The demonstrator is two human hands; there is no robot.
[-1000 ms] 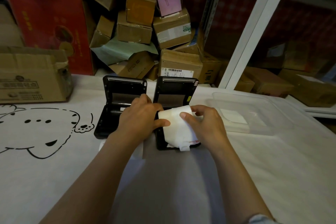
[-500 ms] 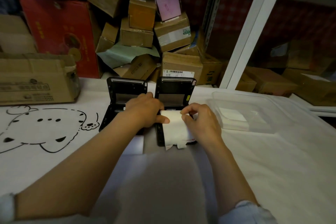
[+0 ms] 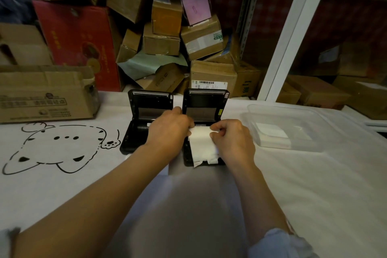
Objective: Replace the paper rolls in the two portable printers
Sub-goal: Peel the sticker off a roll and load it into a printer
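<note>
Two black portable printers sit side by side at the centre of the frame, lids raised toward the far edge of the white table cover (image 3: 314,195): the left printer (image 3: 144,111) and the right printer (image 3: 206,104), with only a narrow strip of cover between them. The paper roll (image 3: 201,142) lies in the open bay of the right printer, its loose end trailing down over the printer's near edge. The left hand (image 3: 167,132) reaches across the left printer's bay, fingers curled against the roll's left end; the right hand (image 3: 232,138) pinches the roll's right end between thumb and curled fingers — both hands hold the roll, close together. The left printer's bay shows dark where the hand does not hide it. At centre right, just beside the right hand, a clear plastic tray (image 3: 314,146) holds a stack of white paper (image 3: 272,134); little room lies between tray and printer. At left a cardboard box (image 3: 44,94) rests on the cover near its far edge, and a black cat drawing (image 3: 60,146) spreads across the cover below it, its paw nearly touching the left printer. Behind the table's far edge piled boxes (image 3: 165,27) crowd the upper frame, and a white shelf post (image 3: 293,31) slants up at upper right — the widest open cover lies along the bottom right.
</note>
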